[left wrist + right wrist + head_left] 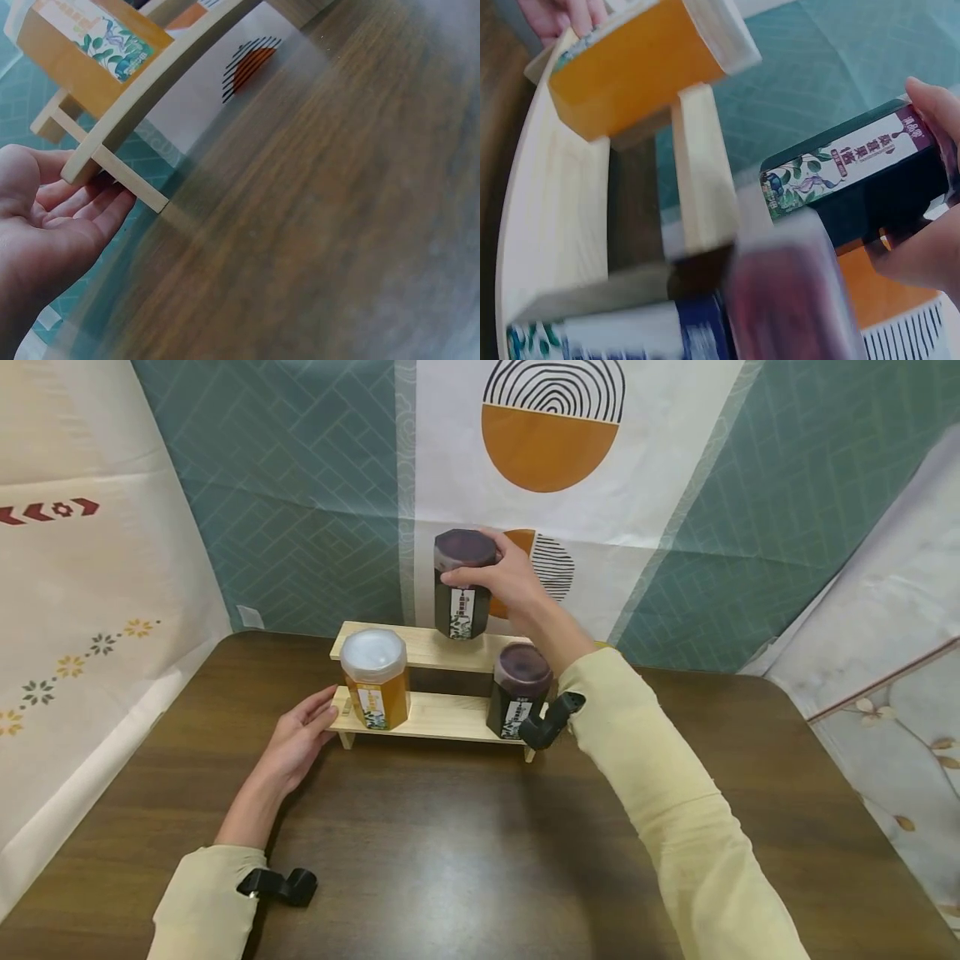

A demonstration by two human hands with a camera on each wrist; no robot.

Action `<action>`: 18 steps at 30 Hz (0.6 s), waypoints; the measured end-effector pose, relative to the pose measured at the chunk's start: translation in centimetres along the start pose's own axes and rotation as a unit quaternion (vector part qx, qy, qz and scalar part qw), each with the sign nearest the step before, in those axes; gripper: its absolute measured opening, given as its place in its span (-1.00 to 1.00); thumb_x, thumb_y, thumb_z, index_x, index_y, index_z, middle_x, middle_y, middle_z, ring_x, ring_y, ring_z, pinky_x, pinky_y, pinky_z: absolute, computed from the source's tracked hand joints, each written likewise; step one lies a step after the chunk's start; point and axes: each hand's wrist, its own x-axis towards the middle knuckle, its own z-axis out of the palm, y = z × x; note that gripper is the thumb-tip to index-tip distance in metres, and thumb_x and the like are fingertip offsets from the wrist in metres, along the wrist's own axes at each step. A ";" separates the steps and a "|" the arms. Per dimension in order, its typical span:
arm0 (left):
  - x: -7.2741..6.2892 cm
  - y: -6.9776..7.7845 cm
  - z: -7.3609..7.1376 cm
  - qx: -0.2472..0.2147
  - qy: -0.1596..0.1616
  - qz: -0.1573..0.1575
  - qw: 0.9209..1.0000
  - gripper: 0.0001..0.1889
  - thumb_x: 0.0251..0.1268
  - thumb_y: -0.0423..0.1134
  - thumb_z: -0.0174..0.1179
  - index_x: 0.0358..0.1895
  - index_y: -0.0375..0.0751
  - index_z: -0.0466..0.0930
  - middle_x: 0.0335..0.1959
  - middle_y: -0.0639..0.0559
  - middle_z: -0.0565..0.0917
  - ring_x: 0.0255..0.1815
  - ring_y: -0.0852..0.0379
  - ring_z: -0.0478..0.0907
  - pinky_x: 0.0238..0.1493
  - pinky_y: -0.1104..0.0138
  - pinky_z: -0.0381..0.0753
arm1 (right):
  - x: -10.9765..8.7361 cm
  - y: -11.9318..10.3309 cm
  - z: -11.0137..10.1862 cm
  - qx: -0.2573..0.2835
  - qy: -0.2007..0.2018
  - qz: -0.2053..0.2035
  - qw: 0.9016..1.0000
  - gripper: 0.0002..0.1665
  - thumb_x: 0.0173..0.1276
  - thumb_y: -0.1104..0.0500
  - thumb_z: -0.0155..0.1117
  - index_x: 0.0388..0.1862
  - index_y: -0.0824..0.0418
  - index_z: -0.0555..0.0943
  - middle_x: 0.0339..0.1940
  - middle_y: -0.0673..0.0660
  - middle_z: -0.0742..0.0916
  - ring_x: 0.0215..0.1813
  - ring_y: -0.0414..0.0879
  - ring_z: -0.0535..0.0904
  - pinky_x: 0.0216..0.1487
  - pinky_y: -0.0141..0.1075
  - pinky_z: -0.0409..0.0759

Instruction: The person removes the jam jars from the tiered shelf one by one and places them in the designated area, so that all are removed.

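Observation:
A small two-tier wooden shelf (450,717) stands on the table. My left hand (302,735) grips the left end of its lower tier, with the fingers (101,202) under the board in the left wrist view. My right hand (513,577) holds a dark eight-sided jar (855,169) near its purple lid, upright over the upper tier. On the lower tier, an amber jar (378,693) with a whitish lid sits at the left, close to my left hand. Another dark jar (517,697) occupies the right end, below my right wrist.
The brown wooden table (420,843) extends toward me and to both sides. Behind the shelf hangs a patterned cloth (300,510), with pale cloths at the left and right. Part of something yellow (602,645) shows beside my right cuff.

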 end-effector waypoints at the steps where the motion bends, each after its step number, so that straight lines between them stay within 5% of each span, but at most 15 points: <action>1: 0.0 0.0 0.0 0.001 0.000 -0.001 1.000 -0.38 0.57 -0.25 -0.12 0.51 -0.41 -0.14 0.45 -0.39 0.06 0.31 0.15 0.28 0.12 0.52 0.42 | -0.1 0.0 -0.5 0.009 0.003 0.001 1.000 -0.06 0.04 0.24 0.53 0.42 0.05 0.33 0.15 0.08 0.57 0.14 -0.05 0.46 0.24 -0.19 0.34; 11: 0.0 0.0 -0.1 -0.001 -0.004 0.002 1.000 -0.37 0.57 -0.24 -0.11 0.51 -0.41 -0.14 0.43 -0.38 0.07 0.25 0.22 0.31 0.12 0.52 0.42 | -0.8 1.2 -6.0 0.098 -0.003 -0.037 0.994 -0.31 0.13 0.40 0.36 0.26 0.19 0.41 0.01 0.15 0.56 0.03 -0.01 0.44 0.08 -0.22 0.40; 18: -0.1 0.0 0.0 -0.004 -0.009 0.010 1.000 -0.38 0.57 -0.26 -0.12 0.51 -0.43 -0.15 0.42 -0.40 0.07 0.23 0.24 0.33 0.12 0.52 0.42 | -1.9 1.8 -9.8 0.102 0.015 -0.031 0.994 -0.30 0.20 0.39 0.33 0.32 0.17 0.35 0.10 0.13 0.50 0.13 -0.01 0.37 0.22 -0.20 0.30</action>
